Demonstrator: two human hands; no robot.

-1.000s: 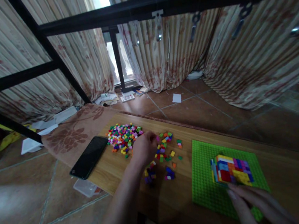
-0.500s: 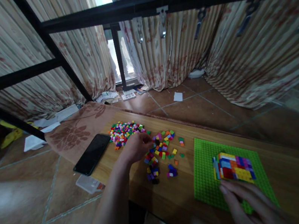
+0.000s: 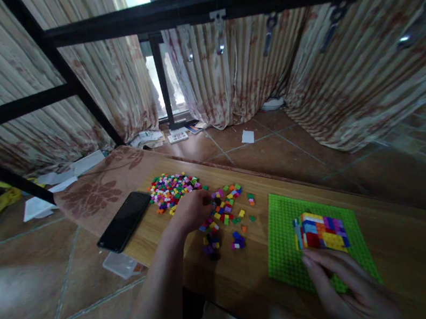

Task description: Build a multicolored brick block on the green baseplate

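My left hand (image 3: pixel 192 210) rests on the wooden table (image 3: pixel 251 270) among small loose coloured bricks (image 3: pixel 228 214), its fingers curled at the edge of the larger brick pile (image 3: pixel 169 188); what they pinch is hidden. A green baseplate (image 3: pixel 283 248) lies to the right with a multicoloured block of bricks (image 3: pixel 320 229) built on it. My right hand (image 3: pixel 347 289) lies on the plate's near edge, fingers stretched toward the block's front side.
A black phone (image 3: pixel 124 221) lies face up at the table's left end on a floral cloth (image 3: pixel 98 192). A clear plastic lid (image 3: pixel 121 264) and papers lie on the tiled floor. Black metal bars cross overhead; curtains hang behind.
My left hand has drawn back slightly from the scattered bricks toward the big pile's edge. My right hand stays on the baseplate by the block. The view has shifted a little.
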